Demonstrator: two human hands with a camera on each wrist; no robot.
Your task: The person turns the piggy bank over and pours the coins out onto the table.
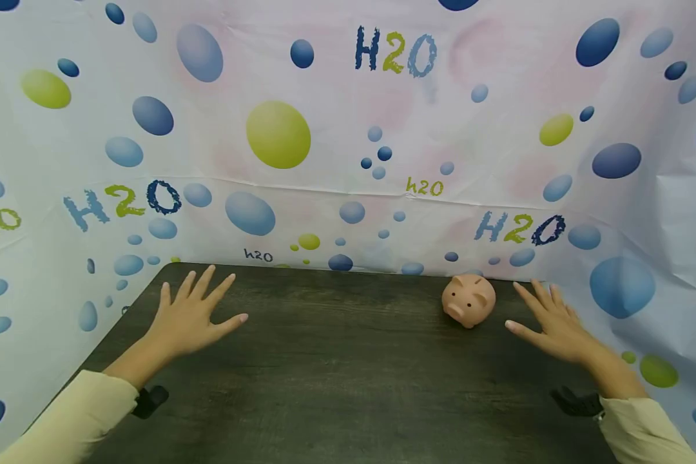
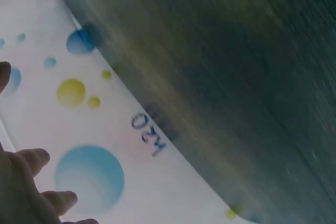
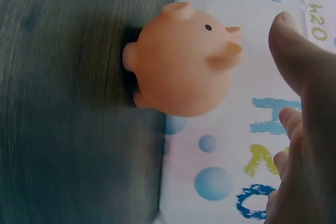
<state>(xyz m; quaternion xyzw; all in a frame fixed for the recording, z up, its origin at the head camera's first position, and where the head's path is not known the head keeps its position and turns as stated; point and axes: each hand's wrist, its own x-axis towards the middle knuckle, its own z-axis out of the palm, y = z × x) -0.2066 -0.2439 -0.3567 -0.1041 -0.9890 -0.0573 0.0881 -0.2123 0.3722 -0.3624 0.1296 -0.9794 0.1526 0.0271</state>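
A pink piggy bank (image 1: 468,301) stands upright near the back right of the dark wooden table (image 1: 348,361), a slot showing on its top. My right hand (image 1: 557,328) is just to the right of it, fingers spread and apart from it. In the right wrist view the piggy bank (image 3: 184,61) appears sideways, with the thumb (image 3: 294,51) close by its head. Over the left side of the table, my left hand (image 1: 188,316) has its fingers stretched and spread, holding nothing. Only some fingertips (image 2: 60,201) show in the left wrist view.
A white curtain (image 1: 336,193) with blue and green dots and "H2O" lettering hangs behind the table and along both sides. Dark bands (image 1: 149,401) sit on both wrists at the cream sleeves (image 1: 87,412). The table's back edge runs just behind the piggy bank.
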